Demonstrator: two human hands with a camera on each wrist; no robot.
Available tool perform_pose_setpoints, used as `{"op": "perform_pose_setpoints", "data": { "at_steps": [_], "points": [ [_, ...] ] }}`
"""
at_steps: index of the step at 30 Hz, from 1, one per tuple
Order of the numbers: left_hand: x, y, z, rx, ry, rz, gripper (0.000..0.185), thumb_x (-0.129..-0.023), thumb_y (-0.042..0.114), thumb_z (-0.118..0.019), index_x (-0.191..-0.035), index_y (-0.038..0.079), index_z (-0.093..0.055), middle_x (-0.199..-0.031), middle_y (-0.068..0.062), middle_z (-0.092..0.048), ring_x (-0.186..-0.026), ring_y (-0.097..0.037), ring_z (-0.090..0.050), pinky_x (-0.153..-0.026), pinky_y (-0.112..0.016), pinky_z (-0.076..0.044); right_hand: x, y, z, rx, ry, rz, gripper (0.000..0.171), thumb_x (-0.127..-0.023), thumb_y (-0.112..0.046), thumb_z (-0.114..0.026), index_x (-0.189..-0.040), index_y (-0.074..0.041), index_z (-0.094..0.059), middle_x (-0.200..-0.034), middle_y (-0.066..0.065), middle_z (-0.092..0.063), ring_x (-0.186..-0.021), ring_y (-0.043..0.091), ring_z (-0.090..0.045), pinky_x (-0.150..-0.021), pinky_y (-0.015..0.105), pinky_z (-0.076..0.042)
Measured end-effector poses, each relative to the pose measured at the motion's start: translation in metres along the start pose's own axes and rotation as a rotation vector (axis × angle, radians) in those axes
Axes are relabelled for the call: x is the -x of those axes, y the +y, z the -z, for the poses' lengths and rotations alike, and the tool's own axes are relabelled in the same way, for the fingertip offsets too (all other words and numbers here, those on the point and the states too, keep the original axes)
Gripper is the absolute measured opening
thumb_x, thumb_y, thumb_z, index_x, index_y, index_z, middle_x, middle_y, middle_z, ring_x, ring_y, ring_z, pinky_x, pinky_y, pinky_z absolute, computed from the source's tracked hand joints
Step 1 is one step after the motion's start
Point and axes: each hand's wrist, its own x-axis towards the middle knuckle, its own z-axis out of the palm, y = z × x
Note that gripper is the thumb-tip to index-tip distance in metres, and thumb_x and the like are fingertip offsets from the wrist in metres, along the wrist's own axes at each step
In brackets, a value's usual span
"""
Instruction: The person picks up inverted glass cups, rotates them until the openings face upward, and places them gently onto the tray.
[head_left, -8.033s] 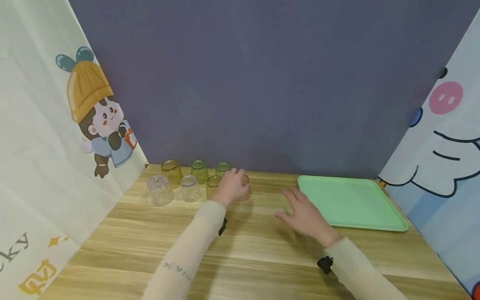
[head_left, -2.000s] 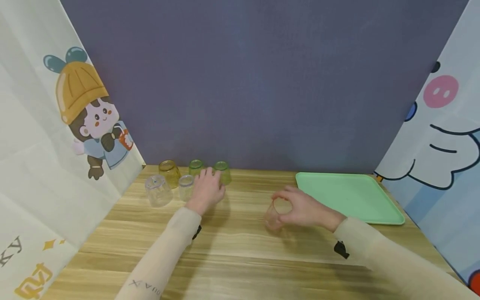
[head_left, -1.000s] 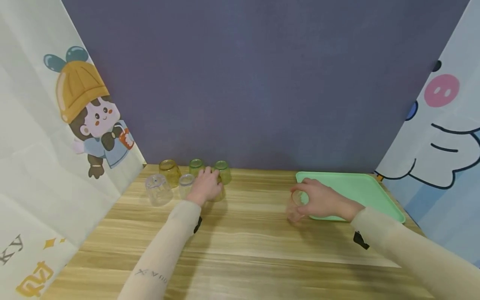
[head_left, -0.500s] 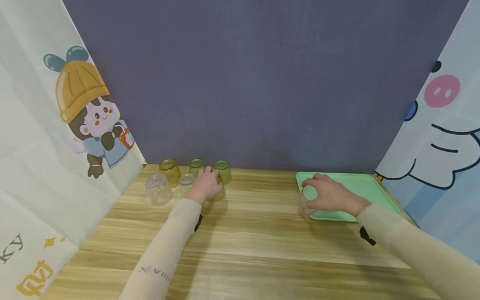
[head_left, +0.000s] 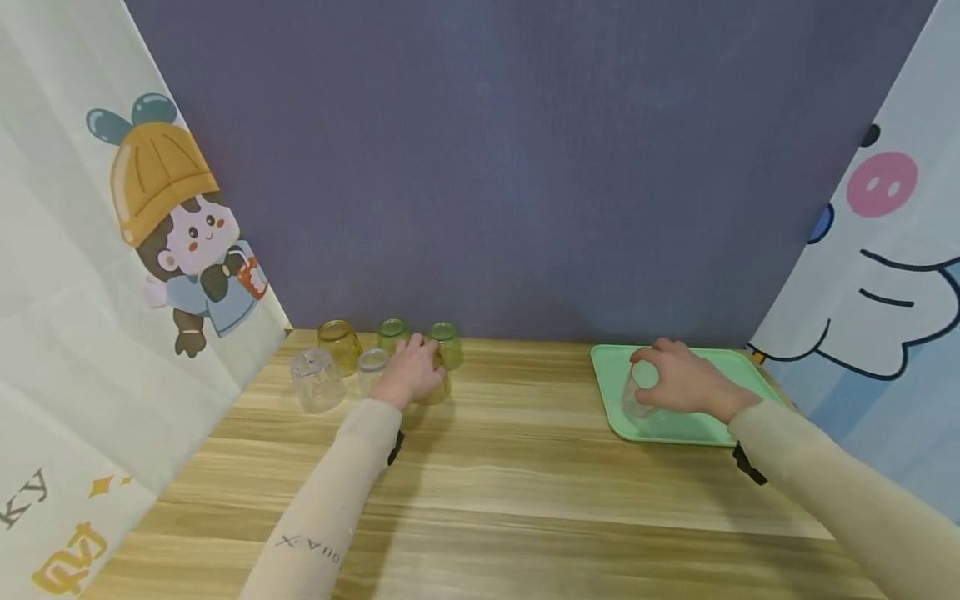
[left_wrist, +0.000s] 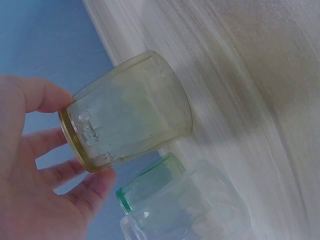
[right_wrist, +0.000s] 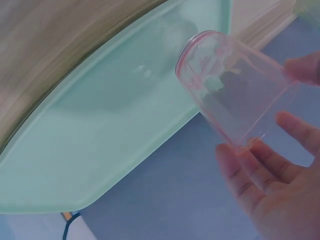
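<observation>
My right hand (head_left: 686, 382) holds a pale pink glass (head_left: 636, 398) by its rim, fingers and thumb around the mouth. The glass is over the left part of the green tray (head_left: 675, 430); its thick base faces the tray in the right wrist view, and I cannot tell whether they touch. At the back left of the table, my left hand (head_left: 408, 372) grips a yellowish glass (left_wrist: 130, 110) around its thick base. That glass stands mouth down on the wood, mostly hidden by the hand in the head view.
Around the left hand stand several upturned glasses: an amber one (head_left: 341, 350), two green ones, one at the left (head_left: 392, 332) and one at the right (head_left: 446, 346), a large clear one (head_left: 318, 385) and a small clear one (head_left: 371, 372). A dark wall panel (head_left: 517, 183) rises behind the table.
The pink glass, under the left hand at first, passed to the right hand, which carried it rightward from over the table to over the tray. The left hand moved left to the yellowish glass and stayed.
</observation>
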Motion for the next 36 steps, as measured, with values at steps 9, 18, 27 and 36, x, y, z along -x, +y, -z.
{"op": "perform_pose_setpoints", "data": {
  "at_steps": [9, 18, 27, 36],
  "points": [
    [0.009, -0.006, 0.001, -0.008, -0.008, -0.019, 0.053, -0.101, 0.029, -0.056, -0.147, 0.004, -0.049, -0.147, -0.025, -0.043, -0.135, -0.05, -0.037, -0.11, -0.059, -0.038, 0.015, 0.007, -0.003, 0.037, 0.036, -0.049, 0.048, -0.087, -0.032, -0.072, -0.126, -0.004, -0.066, -0.118, 0.022, -0.057, -0.109, 0.047, -0.051, -0.072, 0.055, -0.05],
    [0.009, -0.007, -0.004, 0.003, -0.004, -0.021, 0.056, -0.101, 0.031, -0.055, -0.149, 0.004, -0.048, -0.148, -0.025, -0.043, -0.133, -0.048, -0.04, -0.109, -0.059, -0.039, 0.021, 0.029, -0.002, 0.049, 0.062, -0.063, 0.049, -0.087, -0.031, -0.072, -0.124, 0.001, -0.066, -0.118, 0.027, -0.056, -0.105, 0.048, -0.05, -0.072, 0.056, -0.05],
    [0.009, -0.006, -0.002, 0.017, -0.004, -0.008, 0.055, -0.101, 0.03, -0.056, -0.149, 0.005, -0.048, -0.15, -0.024, -0.042, -0.136, -0.049, -0.037, -0.111, -0.059, -0.037, 0.025, 0.049, 0.005, 0.061, 0.033, -0.152, 0.056, -0.091, -0.036, -0.069, -0.133, -0.001, -0.06, -0.129, 0.033, -0.049, -0.116, 0.057, -0.044, -0.068, 0.063, -0.049],
    [0.008, -0.006, -0.003, 0.01, 0.001, 0.003, 0.057, -0.101, 0.03, -0.055, -0.151, 0.005, -0.046, -0.151, -0.024, -0.039, -0.137, -0.049, -0.035, -0.109, -0.06, -0.039, 0.028, 0.071, 0.01, 0.037, 0.068, -0.183, 0.058, -0.093, -0.036, -0.066, -0.134, 0.005, -0.057, -0.131, 0.041, -0.044, -0.116, 0.064, -0.041, -0.075, 0.071, -0.047]
  ]
}}
